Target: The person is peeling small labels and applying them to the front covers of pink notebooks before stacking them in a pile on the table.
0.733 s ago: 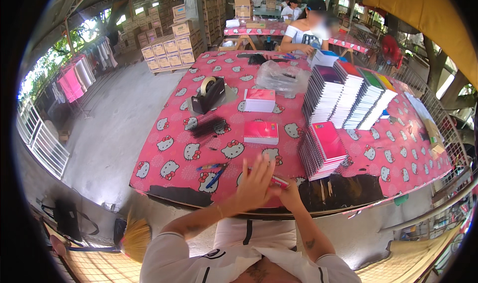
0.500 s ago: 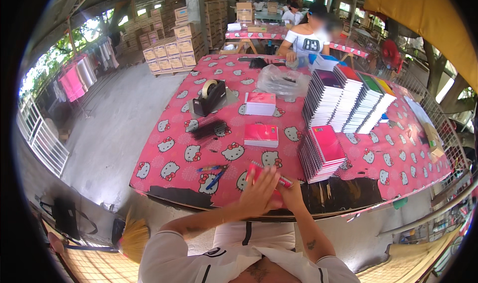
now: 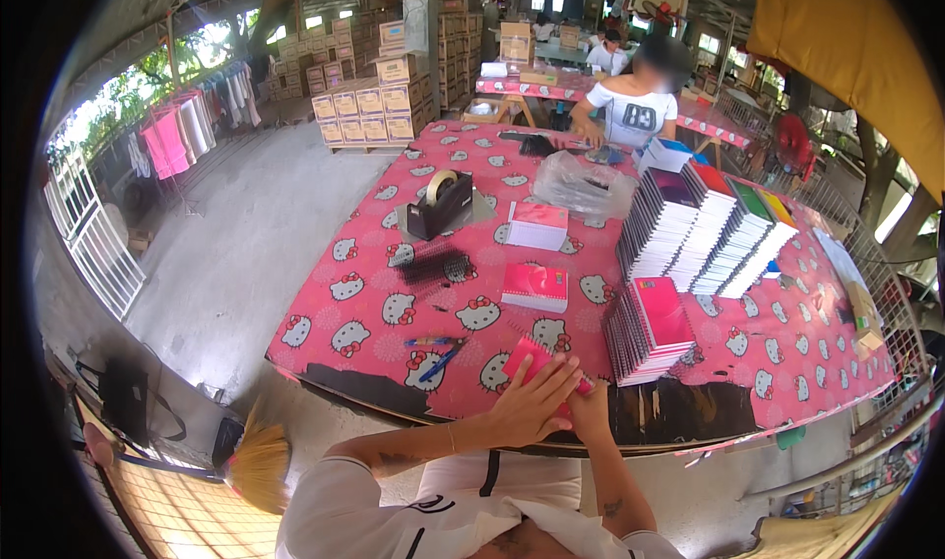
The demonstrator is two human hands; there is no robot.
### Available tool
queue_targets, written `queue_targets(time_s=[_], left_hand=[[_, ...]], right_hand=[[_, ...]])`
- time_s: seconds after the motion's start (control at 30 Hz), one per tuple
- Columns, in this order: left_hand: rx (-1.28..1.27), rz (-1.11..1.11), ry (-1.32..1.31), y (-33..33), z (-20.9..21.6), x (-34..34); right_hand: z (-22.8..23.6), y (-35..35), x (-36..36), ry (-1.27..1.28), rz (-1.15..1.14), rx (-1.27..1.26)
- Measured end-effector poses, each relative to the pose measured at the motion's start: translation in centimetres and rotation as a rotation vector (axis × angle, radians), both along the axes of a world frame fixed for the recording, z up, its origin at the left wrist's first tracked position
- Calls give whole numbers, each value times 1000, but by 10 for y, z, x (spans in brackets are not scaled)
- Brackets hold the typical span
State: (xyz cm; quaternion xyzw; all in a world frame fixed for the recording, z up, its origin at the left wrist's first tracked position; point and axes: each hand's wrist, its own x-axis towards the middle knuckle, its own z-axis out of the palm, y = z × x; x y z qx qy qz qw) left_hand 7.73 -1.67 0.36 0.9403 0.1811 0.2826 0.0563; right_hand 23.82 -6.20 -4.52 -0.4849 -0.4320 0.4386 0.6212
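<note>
A small pink spiral notebook point(image 3: 530, 355) lies at the near edge of the table under both hands. My left hand point(image 3: 539, 400) rests across its cover with the fingers stretched out flat. At its right side my right hand point(image 3: 591, 413) is closed around the edge, its fingers partly hidden behind the left hand. To the right stands a tall stack of pink spiral notebooks point(image 3: 650, 331). Beyond my hands sit two low piles of pink-covered pages, the nearer pile point(image 3: 535, 286) and the farther pile point(image 3: 537, 226). Blue-handled pliers point(image 3: 441, 360) lie left of the notebook.
Black wire binding coils point(image 3: 433, 268) and a tape dispenser point(image 3: 439, 209) occupy the left side. Tall notebook stacks point(image 3: 679, 226) and a plastic bag point(image 3: 585, 185) stand farther back. Across the table is a co-worker point(image 3: 630, 106). Cartons point(image 3: 364, 111) are piled behind.
The view has shifted, so the table items appear lower and farther right. My left hand now lies flatter over the notebook, and more of its pink cover shows beyond the fingers.
</note>
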Motion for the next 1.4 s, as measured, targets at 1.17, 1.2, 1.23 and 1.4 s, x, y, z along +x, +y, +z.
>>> queue_targets(time_s=[1.17,1.2,1.23,1.4], left_hand=[[-959,-50,-453,17,-31,-56],[-969,-57,-479,22,-32,-54],[-979,-65,-504,27,-34,-50],[-788,184,-571,36,-52,-31]], right_hand=[[61,-16,-35,-1284,-107,216],[65,-10,-33,-1295,-131,281],[69,-2,-29,-1304,-156,346],[68,23,-25,-1126,-163,331]])
